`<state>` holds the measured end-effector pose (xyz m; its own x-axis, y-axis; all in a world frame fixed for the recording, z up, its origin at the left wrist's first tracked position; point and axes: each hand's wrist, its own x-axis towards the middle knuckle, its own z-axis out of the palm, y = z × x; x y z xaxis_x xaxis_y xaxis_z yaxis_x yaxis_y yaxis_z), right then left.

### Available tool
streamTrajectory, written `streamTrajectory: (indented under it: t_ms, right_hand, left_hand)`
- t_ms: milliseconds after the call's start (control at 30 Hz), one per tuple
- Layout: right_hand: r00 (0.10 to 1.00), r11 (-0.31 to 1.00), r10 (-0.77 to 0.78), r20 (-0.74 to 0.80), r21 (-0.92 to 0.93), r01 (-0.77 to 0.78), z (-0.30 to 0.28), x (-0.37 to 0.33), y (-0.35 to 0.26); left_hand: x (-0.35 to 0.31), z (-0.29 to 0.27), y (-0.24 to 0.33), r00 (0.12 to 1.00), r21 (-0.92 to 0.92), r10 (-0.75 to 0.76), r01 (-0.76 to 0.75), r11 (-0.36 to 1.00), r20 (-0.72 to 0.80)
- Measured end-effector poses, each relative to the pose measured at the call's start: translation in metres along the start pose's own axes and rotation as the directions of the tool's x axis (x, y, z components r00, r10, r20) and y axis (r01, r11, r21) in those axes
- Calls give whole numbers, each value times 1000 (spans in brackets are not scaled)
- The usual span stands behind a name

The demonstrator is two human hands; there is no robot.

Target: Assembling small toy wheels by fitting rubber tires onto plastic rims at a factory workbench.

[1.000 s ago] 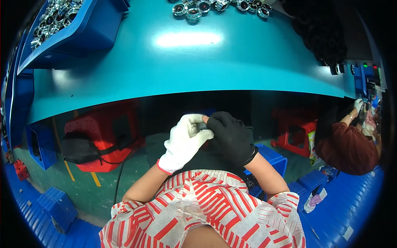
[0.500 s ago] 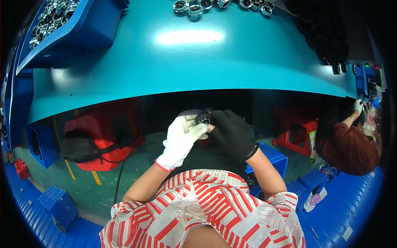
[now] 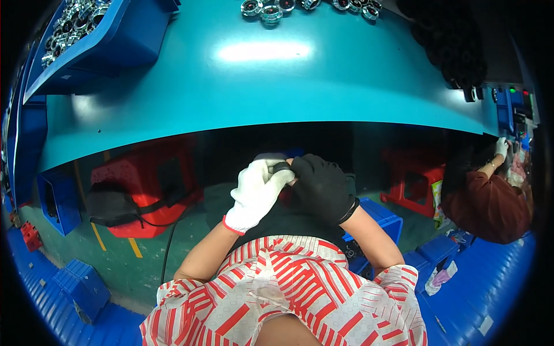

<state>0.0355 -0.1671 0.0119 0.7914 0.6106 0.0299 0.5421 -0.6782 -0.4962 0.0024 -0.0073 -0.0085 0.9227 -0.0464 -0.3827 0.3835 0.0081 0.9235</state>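
The part (image 3: 281, 166) is in the middle of the frame, in front of the person's body and below the near edge of the table (image 3: 265, 98). It is small and dark, and only a narrow curved piece of it shows between the gloves.

The left hand (image 3: 254, 193), in a white glove, is nearly closed: its thumb and fingers pinch the part from the left side. The right hand (image 3: 323, 187), in a black glove, is curled, with its tips at the right side of the part, and a little bare skin shows there. Most of its fingers are hidden, so I cannot tell if it grips the part or only steadies it.

By its size, I judge the part to be light, and it seems stiff rather than soft. Its curved edge may be smooth and could slip or roll under cloth, so a hold on two opposite sides of the rim looks the safest. The fabric glove should give some friction, and the bare tips a finer feel. I see no sign that it is fragile, but its surface is mostly covered, so this is uncertain.
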Motion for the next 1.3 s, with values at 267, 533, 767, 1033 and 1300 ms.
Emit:
streamTrajectory:
  t_ms: [267, 533, 767, 1033, 1300]
  right_hand:
    - [990, 931, 133, -49, 349, -108, -1, -2, 5]
    - [998, 952, -34, 61, 305, 13, -7, 0, 8]
    - [996, 992, 73, -58, 109, -66, 1, -2, -3]
    - [992, 992, -109, -66, 55, 113, 11, -7, 14]
    - [986, 938, -55, 160, 346, -4, 5, -3, 13]
  left_hand:
    - [3, -3, 11, 992, -395, -97, 122, 911, 81]
    - [8, -19, 20, 953, 15, -230, 231, 973, 198]
    - [-4, 0, 1, 969, -342, -220, 246, 907, 115]
    - [2, -3, 19, 983, 311, -175, 152, 938, 47]
    - [8, -21, 19, 971, 415, -142, 49, 909, 195]
